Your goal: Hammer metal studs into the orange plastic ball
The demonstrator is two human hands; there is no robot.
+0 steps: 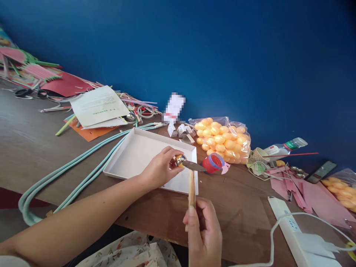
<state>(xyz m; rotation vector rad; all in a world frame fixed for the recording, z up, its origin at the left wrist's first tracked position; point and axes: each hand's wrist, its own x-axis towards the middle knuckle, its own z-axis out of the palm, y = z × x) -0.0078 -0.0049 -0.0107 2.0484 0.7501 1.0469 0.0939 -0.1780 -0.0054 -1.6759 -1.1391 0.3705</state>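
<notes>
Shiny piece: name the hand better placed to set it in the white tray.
Probably the left hand: it holds the shiny piece over the white tray; the right hand grips a wooden-handled tool.

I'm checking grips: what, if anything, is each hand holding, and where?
Left hand: shiny round piece, by its sides. Right hand: hammer-like tool, by its lower handle.

1. The left hand [157,168] is bare; the left arm [111,205] is bare too, with a tiny dark dot [104,202] on it;
2. The right hand [204,230] is bare; a nail shows on its thumb;
3. At the near left corner is something white [12,261]; maybe a sleeve, I can't tell;
4. The cream clothes [133,254], near the middle, have little reddish and dark spots; they look crinkly.
</notes>
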